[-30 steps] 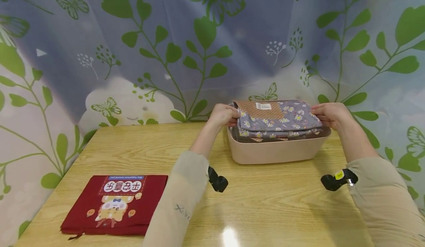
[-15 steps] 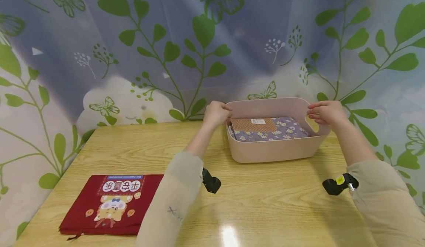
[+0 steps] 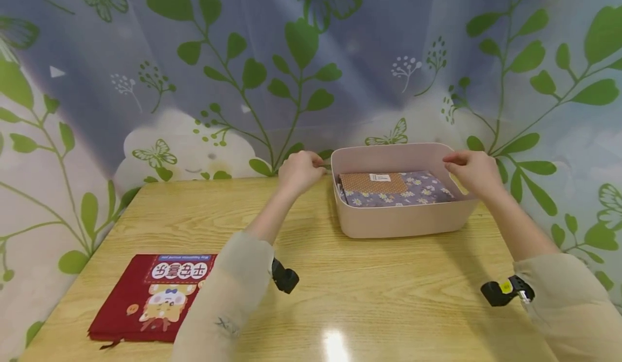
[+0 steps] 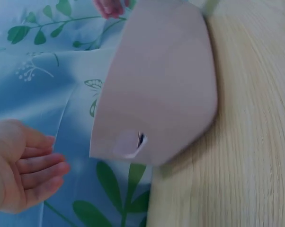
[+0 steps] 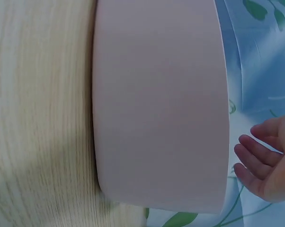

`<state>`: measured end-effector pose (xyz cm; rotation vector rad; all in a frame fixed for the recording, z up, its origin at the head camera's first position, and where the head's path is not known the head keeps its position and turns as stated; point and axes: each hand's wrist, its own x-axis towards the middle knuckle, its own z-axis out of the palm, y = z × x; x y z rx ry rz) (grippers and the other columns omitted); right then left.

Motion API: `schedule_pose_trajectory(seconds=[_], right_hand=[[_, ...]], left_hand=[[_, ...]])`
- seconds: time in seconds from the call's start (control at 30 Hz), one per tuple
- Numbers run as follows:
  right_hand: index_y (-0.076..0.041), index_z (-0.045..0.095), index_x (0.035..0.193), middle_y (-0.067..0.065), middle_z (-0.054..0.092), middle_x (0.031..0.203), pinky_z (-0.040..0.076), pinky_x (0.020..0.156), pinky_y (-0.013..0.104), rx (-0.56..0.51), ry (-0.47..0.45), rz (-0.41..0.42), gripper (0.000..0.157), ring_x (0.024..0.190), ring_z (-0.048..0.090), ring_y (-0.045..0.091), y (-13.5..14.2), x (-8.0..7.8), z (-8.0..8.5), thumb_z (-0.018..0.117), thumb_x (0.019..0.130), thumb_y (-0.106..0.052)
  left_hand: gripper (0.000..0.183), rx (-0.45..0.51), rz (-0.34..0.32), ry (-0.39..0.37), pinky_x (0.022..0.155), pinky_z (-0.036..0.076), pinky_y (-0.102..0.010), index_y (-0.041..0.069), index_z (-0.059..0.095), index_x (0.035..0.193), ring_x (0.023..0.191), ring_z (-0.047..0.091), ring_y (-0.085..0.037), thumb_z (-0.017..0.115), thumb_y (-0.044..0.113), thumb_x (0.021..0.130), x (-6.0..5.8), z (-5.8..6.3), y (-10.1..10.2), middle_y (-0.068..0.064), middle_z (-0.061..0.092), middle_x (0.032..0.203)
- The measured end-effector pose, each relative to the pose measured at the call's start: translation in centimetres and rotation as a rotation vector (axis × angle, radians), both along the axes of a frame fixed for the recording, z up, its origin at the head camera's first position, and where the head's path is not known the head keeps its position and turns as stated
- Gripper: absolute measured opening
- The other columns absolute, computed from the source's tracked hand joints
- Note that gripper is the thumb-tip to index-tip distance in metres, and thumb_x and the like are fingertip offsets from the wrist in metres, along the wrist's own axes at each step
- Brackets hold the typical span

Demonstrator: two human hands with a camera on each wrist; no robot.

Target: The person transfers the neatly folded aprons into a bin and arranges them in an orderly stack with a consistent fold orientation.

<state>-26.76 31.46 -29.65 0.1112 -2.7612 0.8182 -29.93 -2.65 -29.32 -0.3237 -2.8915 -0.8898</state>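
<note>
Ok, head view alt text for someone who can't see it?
A pink bin holding folded flowered cloth stands on a wooden table, the empty left hand near one end and the empty right hand near the other. To the left lies a red cloth item with a cartoon print, partly behind the left sleeve.

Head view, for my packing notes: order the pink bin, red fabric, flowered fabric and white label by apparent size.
Pink bin, by whole outline
Red fabric, partly hidden by a sleeve
Flowered fabric
White label
</note>
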Motion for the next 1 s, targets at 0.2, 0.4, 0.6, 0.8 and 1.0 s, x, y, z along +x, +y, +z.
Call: schedule_pose_trajectory(seconds=[0.2, 0.4, 0.6, 0.8, 1.0], right_hand=[[0.005, 0.065, 0.101, 0.026, 0.064, 0.098, 0.042, 0.074, 0.054, 0.116, 0.144, 0.034, 0.025, 0.090, 0.058, 0.045, -1.6, 0.8, -0.1, 0.053, 0.091, -0.015], [0.004, 0.065, 0.100, 0.025, 0.063, 0.100, 0.043, 0.075, 0.058, 0.141, 0.184, 0.103, 0.024, 0.091, 0.057, 0.045, -3.2, 1.8, -0.6, 0.054, 0.091, -0.016], [0.003, 0.065, 0.090, 0.022, 0.061, 0.095, 0.046, 0.074, 0.051, 0.265, 0.332, 0.189, 0.016, 0.090, 0.056, 0.037, -4.5, 2.6, -1.7, 0.061, 0.086, -0.012], [0.004, 0.065, 0.088, 0.018, 0.063, 0.089, 0.048, 0.072, 0.048, 0.318, 0.586, 0.300, 0.017, 0.083, 0.058, 0.037, -5.9, 2.7, -3.2, 0.066, 0.077, -0.009], [0.005, 0.064, 0.091, 0.019, 0.062, 0.090, 0.048, 0.068, 0.050, 0.303, 0.773, 0.397, 0.024, 0.082, 0.057, 0.038, -7.7, 2.7, -4.2, 0.059, 0.078, -0.014]], left_hand=[[0.025, -0.141, -0.029, 0.109, 0.042, 0.040, -0.022, 0.012, 0.067, 0.112, 0.072, 0.064, -0.017, 0.060, 0.021, 0.089, 1.0, -0.3, -1.4, -0.002, 0.069, 0.097], [0.024, -0.227, -0.057, 0.195, 0.040, 0.036, -0.021, 0.010, 0.069, 0.108, 0.062, 0.060, -0.017, 0.058, 0.020, 0.090, 2.1, -0.8, -3.1, -0.003, 0.070, 0.094], [0.025, -0.357, -0.118, 0.253, 0.041, 0.039, -0.023, 0.012, 0.072, 0.102, 0.066, 0.062, -0.020, 0.059, 0.029, 0.090, 3.4, -1.3, -4.7, -0.004, 0.069, 0.099], [0.026, -0.442, -0.148, 0.324, 0.061, 0.053, -0.034, 0.009, 0.072, 0.097, 0.081, 0.065, -0.024, 0.065, 0.031, 0.086, 4.9, -2.0, -6.2, -0.005, 0.069, 0.094], [0.026, -0.445, -0.132, 0.320, 0.067, 0.054, -0.037, 0.006, 0.072, 0.096, 0.084, 0.064, -0.025, 0.068, 0.030, 0.084, 5.8, -2.5, -7.5, -0.007, 0.068, 0.094]])
